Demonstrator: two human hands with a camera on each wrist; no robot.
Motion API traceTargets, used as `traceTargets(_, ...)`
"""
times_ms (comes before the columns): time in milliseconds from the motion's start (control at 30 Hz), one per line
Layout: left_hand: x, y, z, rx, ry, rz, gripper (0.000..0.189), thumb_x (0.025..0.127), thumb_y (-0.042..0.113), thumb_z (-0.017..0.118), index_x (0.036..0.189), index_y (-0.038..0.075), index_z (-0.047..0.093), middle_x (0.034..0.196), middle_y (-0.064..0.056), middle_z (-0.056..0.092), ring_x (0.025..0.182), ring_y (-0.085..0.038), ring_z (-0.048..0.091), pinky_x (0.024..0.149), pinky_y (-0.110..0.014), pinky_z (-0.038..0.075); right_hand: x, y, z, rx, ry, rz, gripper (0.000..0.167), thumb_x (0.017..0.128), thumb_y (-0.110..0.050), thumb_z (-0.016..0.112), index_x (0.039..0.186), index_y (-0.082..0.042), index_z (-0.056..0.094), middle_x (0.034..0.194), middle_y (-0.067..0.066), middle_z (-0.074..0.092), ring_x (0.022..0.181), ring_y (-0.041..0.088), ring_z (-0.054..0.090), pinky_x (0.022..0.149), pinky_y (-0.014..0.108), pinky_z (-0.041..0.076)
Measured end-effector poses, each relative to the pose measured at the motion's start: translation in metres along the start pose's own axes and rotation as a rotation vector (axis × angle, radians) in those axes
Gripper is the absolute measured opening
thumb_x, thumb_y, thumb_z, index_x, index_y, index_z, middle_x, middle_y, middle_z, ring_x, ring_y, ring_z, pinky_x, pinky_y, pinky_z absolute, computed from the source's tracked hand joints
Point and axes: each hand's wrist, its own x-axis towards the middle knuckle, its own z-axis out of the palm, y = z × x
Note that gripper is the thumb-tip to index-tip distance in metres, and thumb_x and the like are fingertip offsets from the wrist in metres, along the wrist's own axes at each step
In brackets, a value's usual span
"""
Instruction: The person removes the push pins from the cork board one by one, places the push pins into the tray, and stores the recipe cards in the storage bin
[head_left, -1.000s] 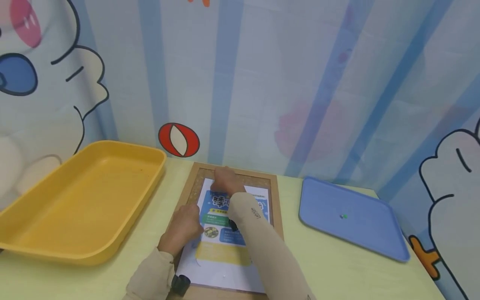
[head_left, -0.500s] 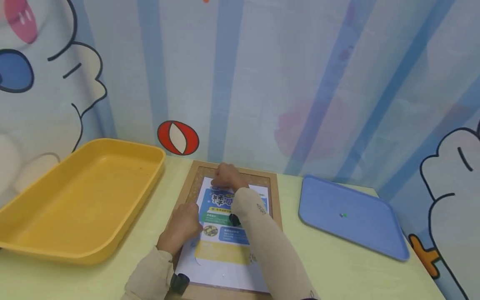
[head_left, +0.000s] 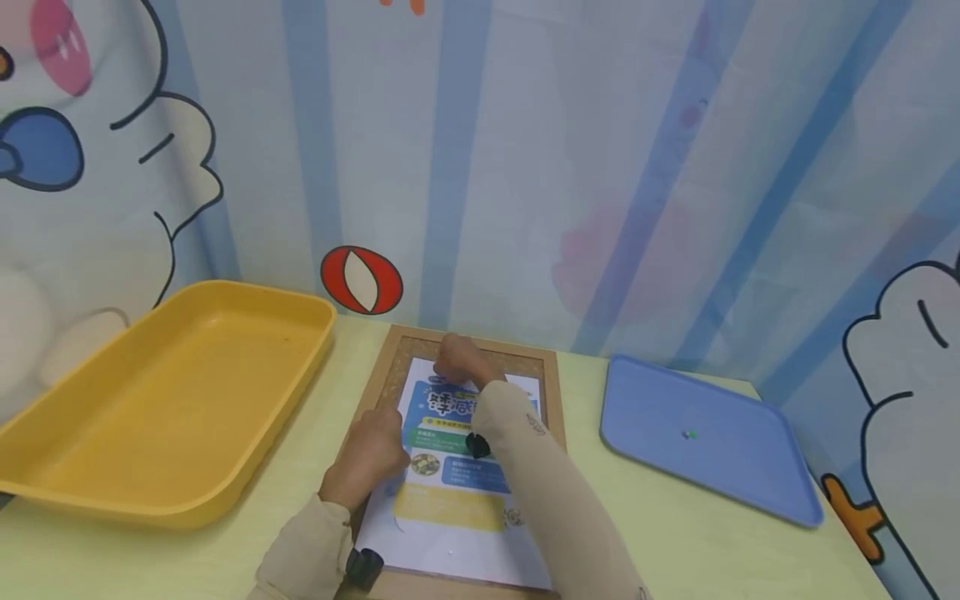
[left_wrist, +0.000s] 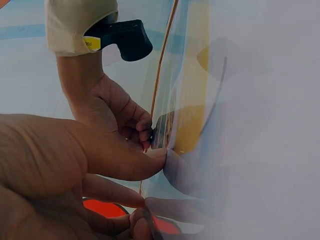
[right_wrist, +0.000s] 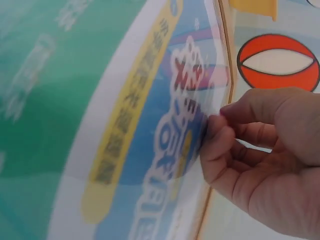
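Observation:
A cork board [head_left: 392,385] in a wooden frame lies on the table, with a printed poster [head_left: 450,546] on it. At the frame's left side, my left hand [head_left: 370,454] grips the edge, its thumb [left_wrist: 127,159] resting on the poster. My right hand [head_left: 465,363] is at the poster's top edge, thumb and forefinger together. Between those fingertips a small pinkish-red push pin [right_wrist: 223,113] shows, mostly covered. From the left wrist view, the right hand [left_wrist: 112,102] appears beyond the left one, at the board's surface.
To the left stands a deep yellow tray [head_left: 225,400]. A flat blue tray [head_left: 720,458] lies to the right, holding small green and white pieces [head_left: 689,434]. Behind the table hangs a striped cartoon curtain [head_left: 517,167].
My right hand has shifted slightly to the right along the poster's top edge, uncovering more of the printed title. My left hand stays at the frame's left side.

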Motion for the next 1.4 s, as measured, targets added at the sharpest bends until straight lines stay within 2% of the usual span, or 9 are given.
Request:
traceTargets(167,0.0,0.002,0.001,0.008,-0.003,-0.018,0.04,0.079,-0.002,0.073,0.116,-0.012,0.06,0.094,-0.018,0.063,0.082,-0.028,0.056,0.073,-0.043,0.055,-0.011,0.016,-0.002,0.25,0.041,-0.032,0.033,0.093,-0.007,0.058,0.061,-0.011,0.051,0.058,-0.001,0.047,0.053,0.012,0.043,0.051,0.024,0.036)
traceTargets(367,0.0,0.002,0.001,0.009,-0.009,-0.025,0.042,0.079,-0.002,0.073,0.118,-0.012,0.06,0.096,-0.019,0.063,0.084,-0.028,0.056,0.075,-0.042,0.055,-0.019,0.032,-0.006,0.438,0.048,-0.054,0.014,0.095,-0.011,0.061,0.088,-0.005,0.072,0.074,0.003,0.06,0.068,0.015,0.054,0.063,0.025,0.045)
traceTargets(467,0.0,0.002,0.002,-0.002,-0.011,-0.029,0.044,0.08,-0.002,0.073,0.12,-0.012,0.059,0.098,-0.019,0.063,0.086,-0.029,0.057,0.077,-0.044,0.055,-0.021,0.037,-0.008,0.489,0.048,-0.048,0.014,0.096,-0.011,0.062,0.097,-0.004,0.074,0.079,0.006,0.063,0.072,0.017,0.057,0.066,0.026,0.048)
traceTargets(700,0.001,0.001,0.005,-0.019,-0.009,-0.033,0.045,0.08,-0.003,0.073,0.121,-0.012,0.059,0.098,-0.019,0.064,0.084,-0.028,0.057,0.074,-0.042,0.056,-0.02,0.046,-0.008,0.597,0.039,-0.017,0.012,0.096,-0.009,0.062,0.097,-0.003,0.072,0.082,0.005,0.065,0.072,0.015,0.06,0.065,0.023,0.05)
traceTargets(833,0.0,0.002,0.005,-0.029,-0.002,-0.036,0.046,0.08,-0.003,0.073,0.123,-0.012,0.058,0.1,-0.02,0.064,0.086,-0.029,0.057,0.075,-0.043,0.055,-0.024,0.05,-0.01,0.665,0.063,0.005,0.015,0.096,-0.008,0.063,0.104,-0.001,0.074,0.086,0.007,0.07,0.075,0.015,0.063,0.067,0.022,0.053)
traceTargets(1000,-0.001,0.001,0.003,-0.025,0.008,-0.034,0.048,0.081,-0.003,0.072,0.125,-0.012,0.057,0.103,-0.02,0.063,0.09,-0.03,0.056,0.081,-0.046,0.054,-0.028,0.057,-0.016,0.701,0.074,0.032,0.019,0.095,-0.009,0.063,0.108,0.001,0.073,0.09,0.007,0.072,0.078,0.015,0.064,0.071,0.023,0.054)
traceTargets(1100,0.0,0.0,0.002,-0.004,0.013,-0.021,0.045,0.081,-0.003,0.071,0.122,-0.012,0.058,0.1,-0.02,0.063,0.087,-0.03,0.056,0.078,-0.044,0.054,-0.03,0.064,-0.019,0.724,0.06,0.062,0.019,0.095,-0.01,0.064,0.108,0.0,0.073,0.093,0.008,0.074,0.08,0.016,0.065,0.074,0.024,0.055)
traceTargets(1267,0.0,-0.001,0.002,0.028,0.021,0.008,0.04,0.08,-0.003,0.071,0.117,-0.013,0.059,0.094,-0.019,0.063,0.081,-0.028,0.056,0.072,-0.042,0.054,-0.033,0.075,-0.024,0.767,0.046,0.127,0.024,0.097,-0.016,0.062,0.112,-0.001,0.073,0.093,0.007,0.071,0.081,0.016,0.064,0.075,0.023,0.054)
traceTargets(1400,0.0,-0.001,0.003,0.013,0.021,0.002,0.043,0.08,-0.003,0.071,0.12,-0.012,0.058,0.097,-0.019,0.063,0.083,-0.028,0.057,0.074,-0.043,0.055,-0.036,0.085,-0.032,0.861,0.058,0.165,0.039,0.103,-0.031,0.052,0.116,0.004,0.067,0.096,0.009,0.07,0.077,0.014,0.062,0.069,0.022,0.052)
